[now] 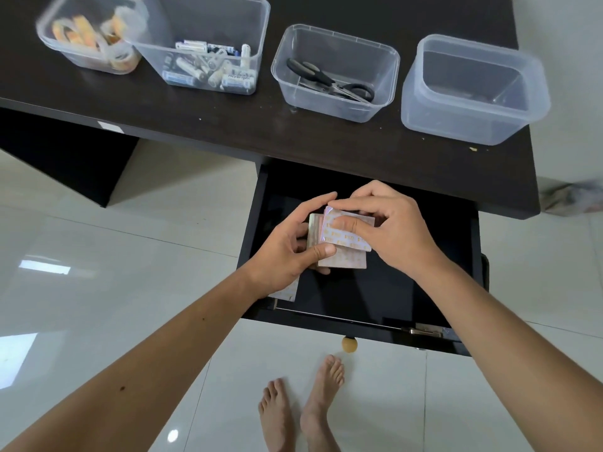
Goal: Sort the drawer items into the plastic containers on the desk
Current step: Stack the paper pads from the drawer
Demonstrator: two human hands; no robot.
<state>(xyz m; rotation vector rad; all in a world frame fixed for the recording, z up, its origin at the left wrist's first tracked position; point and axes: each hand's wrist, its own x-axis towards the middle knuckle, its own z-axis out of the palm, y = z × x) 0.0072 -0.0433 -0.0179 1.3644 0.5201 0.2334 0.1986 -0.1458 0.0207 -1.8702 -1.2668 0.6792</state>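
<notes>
Gathering thin foil packets over the open drawer, the left hand grips the stack's edge while the right hand pinches the top packet — light, slick, probably bendy — best held by the edges, between thumb and fingertips.

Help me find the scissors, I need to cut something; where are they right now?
In the head view, the scissors lie inside the third clear container from the left on the dark desk, between the battery container and the empty container.
</notes>
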